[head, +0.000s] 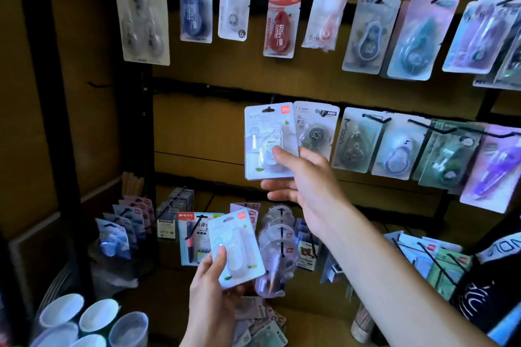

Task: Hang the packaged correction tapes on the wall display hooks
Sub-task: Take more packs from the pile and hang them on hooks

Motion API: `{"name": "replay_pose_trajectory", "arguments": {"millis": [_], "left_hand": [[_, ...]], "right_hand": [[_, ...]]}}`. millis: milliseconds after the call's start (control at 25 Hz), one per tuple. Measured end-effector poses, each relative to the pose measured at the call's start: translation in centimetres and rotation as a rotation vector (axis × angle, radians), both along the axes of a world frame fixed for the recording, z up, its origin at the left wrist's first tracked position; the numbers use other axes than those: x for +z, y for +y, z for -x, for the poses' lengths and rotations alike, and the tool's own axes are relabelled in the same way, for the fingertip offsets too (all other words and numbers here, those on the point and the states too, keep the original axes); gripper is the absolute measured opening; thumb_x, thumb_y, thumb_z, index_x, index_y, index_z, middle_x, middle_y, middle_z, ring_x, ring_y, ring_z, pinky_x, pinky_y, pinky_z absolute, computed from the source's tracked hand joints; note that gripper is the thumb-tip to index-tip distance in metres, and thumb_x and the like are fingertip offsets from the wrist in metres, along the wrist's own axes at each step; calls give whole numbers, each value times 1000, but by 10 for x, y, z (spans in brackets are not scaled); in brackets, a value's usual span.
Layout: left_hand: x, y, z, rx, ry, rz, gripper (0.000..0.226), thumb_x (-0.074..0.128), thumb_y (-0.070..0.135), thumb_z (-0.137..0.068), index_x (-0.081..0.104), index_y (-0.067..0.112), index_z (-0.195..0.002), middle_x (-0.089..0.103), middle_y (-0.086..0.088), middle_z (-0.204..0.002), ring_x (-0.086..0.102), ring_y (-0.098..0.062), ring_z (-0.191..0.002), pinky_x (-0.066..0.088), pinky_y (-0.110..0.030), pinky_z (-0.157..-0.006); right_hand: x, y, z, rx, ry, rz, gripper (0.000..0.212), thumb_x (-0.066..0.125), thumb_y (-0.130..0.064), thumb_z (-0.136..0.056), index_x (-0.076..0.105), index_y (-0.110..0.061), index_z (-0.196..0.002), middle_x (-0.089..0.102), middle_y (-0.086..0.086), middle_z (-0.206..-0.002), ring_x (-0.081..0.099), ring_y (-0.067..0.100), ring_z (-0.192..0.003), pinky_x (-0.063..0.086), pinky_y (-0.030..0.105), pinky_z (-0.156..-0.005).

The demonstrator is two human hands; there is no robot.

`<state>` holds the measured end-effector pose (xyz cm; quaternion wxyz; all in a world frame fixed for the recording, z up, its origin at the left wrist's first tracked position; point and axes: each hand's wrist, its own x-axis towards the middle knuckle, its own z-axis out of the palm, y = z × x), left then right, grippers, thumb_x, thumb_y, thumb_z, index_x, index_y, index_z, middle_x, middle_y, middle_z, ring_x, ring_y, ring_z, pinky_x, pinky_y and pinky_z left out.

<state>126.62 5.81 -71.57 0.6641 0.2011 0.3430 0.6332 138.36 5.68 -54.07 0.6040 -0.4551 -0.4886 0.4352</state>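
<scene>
My right hand [303,177] is closed on a pale packaged correction tape [269,141], thumb on the front of the blister and fingers curled behind its lower edge, holding it upright at the left end of the middle row of the wall display. Its hang slot sits at twelve o'clock on the card, and I think a hook may already pass through it, though the dark tab there is too small for me to be sure. Just beside it at three o'clock hangs a grey-printed pack [315,129], its edge tucked behind mine. My left hand [210,293] grips a second, matching pack [235,248] down at six o'clock, tilted, thumb pressed on its face, well clear of any hook. So I judge I am mid-hanging the first pack. Next I would need to slide it back along the hook until it rests against the row, let go, then bring the lower pack up and line its slot with a hook tip.
</scene>
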Motion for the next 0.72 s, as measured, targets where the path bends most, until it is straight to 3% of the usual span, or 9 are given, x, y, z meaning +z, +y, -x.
{"name": "replay_pose_trajectory", "arguments": {"millis": [160, 280, 360, 440, 520, 600, 720], "left_hand": [[-5, 10, 4, 58, 8, 5, 29, 65, 29, -93, 65, 13, -116, 72, -22, -110, 60, -36, -87, 43, -44, -75], [-3, 11, 4, 80, -3, -21, 30, 64, 28, -93, 64, 11, -118, 73, -16, -107, 63, -30, -84, 43, -37, -65], [-1, 10, 4, 81, -12, -37, 28, 62, 27, -94, 64, 12, -117, 74, -13, -105, 64, -27, -82, 42, -35, -63], [1, 9, 6, 72, -24, -71, 29, 61, 29, -93, 65, 14, -118, 74, -13, -110, 64, -27, -86, 42, -37, -69], [5, 6, 7, 59, -23, -129, 30, 60, 31, -93, 65, 17, -119, 73, -11, -109, 63, -25, -84, 41, -35, -69], [8, 6, 8, 63, -11, -191, 30, 59, 31, -91, 66, 18, -117, 72, -9, -107, 63, -23, -80, 41, -34, -66], [13, 9, 8, 27, -22, -280, 40, 61, 31, -89, 63, 14, -125, 70, -17, -119, 63, -35, -99, 42, -50, -85]], "right_hand": [[-6, 14, 6, -42, 29, -25, 7, 64, -22, -94, 65, -19, -100, 72, 7, -94, 64, 19, -58, 52, 29, -51], [-3, 40, 6, -115, -35, 29, 14, 64, -27, -94, 61, -18, -103, 70, 8, -101, 65, 20, -63, 55, 31, -53], [-1, 56, 6, -100, -9, 141, 18, 65, -30, -93, 56, -16, -99, 65, 10, -103, 68, 26, -75, 59, 36, -63], [-8, 63, 6, -3, 50, 291, 35, 66, -37, -91, 54, -12, -113, 59, 18, -117, 67, 36, -95, 60, 41, -75], [-28, 59, 2, 59, 43, 419, 59, 67, -43, -89, 47, -9, -133, 52, 23, -132, 64, 37, -102, 59, 41, -76], [-58, 41, -3, 193, -86, 438, 55, 65, -48, -88, 57, -10, -127, 62, 17, -128, 67, 29, -95, 58, 38, -72], [-91, 9, -6, 384, -368, 257, 30, 66, -29, -92, 65, -18, -120, 75, 1, -110, 72, 25, -96, 57, 44, -76]]}}
